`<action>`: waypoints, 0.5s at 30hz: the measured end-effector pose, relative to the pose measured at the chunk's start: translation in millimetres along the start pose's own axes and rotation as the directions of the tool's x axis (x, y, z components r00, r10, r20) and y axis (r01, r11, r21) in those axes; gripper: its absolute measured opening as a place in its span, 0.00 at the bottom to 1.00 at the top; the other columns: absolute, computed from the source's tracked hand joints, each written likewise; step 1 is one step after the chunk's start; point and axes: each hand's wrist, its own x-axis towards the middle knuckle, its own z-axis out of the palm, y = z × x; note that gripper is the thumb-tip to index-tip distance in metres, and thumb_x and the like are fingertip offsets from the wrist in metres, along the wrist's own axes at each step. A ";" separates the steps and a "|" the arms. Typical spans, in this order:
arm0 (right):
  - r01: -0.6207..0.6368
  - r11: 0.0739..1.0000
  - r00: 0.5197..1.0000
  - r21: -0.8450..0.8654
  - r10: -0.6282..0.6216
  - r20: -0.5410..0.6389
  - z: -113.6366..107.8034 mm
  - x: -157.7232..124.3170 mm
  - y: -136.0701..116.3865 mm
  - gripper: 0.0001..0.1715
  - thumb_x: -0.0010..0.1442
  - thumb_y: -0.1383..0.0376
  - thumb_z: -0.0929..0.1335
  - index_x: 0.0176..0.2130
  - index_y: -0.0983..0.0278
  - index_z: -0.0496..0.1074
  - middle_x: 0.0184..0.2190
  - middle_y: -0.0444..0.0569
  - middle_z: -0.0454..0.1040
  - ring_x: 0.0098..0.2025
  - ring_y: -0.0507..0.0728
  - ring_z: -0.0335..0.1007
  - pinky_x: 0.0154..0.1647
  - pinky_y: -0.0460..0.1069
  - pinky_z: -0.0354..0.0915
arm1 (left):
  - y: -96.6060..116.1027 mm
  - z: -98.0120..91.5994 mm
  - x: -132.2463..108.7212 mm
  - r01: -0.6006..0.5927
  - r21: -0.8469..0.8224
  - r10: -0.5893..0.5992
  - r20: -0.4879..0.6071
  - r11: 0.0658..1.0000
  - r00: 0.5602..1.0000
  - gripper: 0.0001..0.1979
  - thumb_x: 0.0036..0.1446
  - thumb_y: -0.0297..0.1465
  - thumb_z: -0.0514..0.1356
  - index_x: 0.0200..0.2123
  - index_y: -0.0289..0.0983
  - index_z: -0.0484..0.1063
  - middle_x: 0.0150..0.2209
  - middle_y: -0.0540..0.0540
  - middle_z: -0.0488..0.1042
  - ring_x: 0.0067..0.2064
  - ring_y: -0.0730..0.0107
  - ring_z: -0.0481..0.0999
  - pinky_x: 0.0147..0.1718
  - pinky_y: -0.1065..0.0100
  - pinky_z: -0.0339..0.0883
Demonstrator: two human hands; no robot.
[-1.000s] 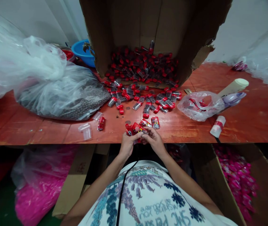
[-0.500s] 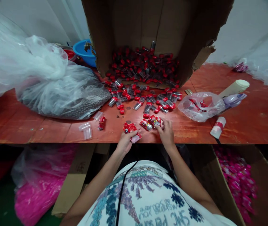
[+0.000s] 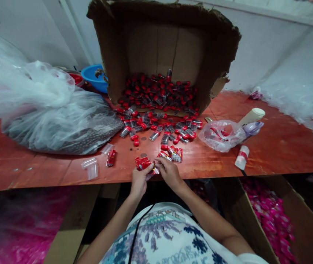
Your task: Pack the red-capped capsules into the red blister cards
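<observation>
My left hand point(image 3: 139, 179) is closed round a small bunch of red packets point(image 3: 142, 163) at the table's front edge. My right hand point(image 3: 169, 172) is pinched against the same bunch from the right. A few more red packets point(image 3: 174, 154) lie just beyond my right fingers. Further back, several red-capped clear tubes point(image 3: 159, 126) spill out of a tipped cardboard box point(image 3: 118, 55) onto the red-brown table point(image 3: 35, 168).
A big clear bag of dark beads point(image 3: 63, 124) lies at left. Small clear cups point(image 3: 90, 167) and one red packet point(image 3: 110, 157) sit near it. A small plastic bag point(image 3: 222, 134), a cream bottle point(image 3: 251, 116) and a white tube point(image 3: 241, 157) are at right. Below right stands a box of pink packets point(image 3: 272, 220).
My right hand reached out to the loose packets half a second ago and has come back to the bunch in my left hand. The view has tilted upward.
</observation>
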 end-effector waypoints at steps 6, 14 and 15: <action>-0.003 1.000 0.999 0.031 0.004 -0.051 4.2 4.3 -4.5 0.17 0.61 0.65 0.64 0.50 0.61 0.69 0.39 0.50 0.72 0.41 0.56 0.68 0.44 0.51 0.64 | 2.4 -6.2 4.3 -0.008 -0.019 0.007 -0.050 1.000 0.999 0.18 0.31 0.29 0.73 0.29 0.30 0.75 0.26 0.47 0.77 0.27 0.68 0.77 0.30 0.66 0.73; -0.180 0.922 0.984 0.343 0.164 0.075 17.6 15.1 1.8 0.23 0.55 0.61 0.69 0.51 0.60 0.69 0.34 0.45 0.72 0.34 0.53 0.69 0.34 0.47 0.66 | 8.8 -8.3 6.9 0.017 -0.014 -0.017 -0.035 1.000 0.999 0.18 0.33 0.32 0.73 0.28 0.31 0.74 0.25 0.47 0.77 0.25 0.69 0.76 0.27 0.68 0.72; -0.192 0.908 0.981 0.373 0.174 0.083 20.1 15.8 3.3 0.23 0.54 0.62 0.69 0.51 0.60 0.69 0.33 0.44 0.72 0.33 0.52 0.69 0.34 0.46 0.66 | 9.0 -8.5 6.9 0.019 -0.011 -0.019 -0.024 1.000 1.000 0.18 0.33 0.32 0.73 0.28 0.31 0.74 0.25 0.47 0.77 0.25 0.69 0.76 0.26 0.69 0.71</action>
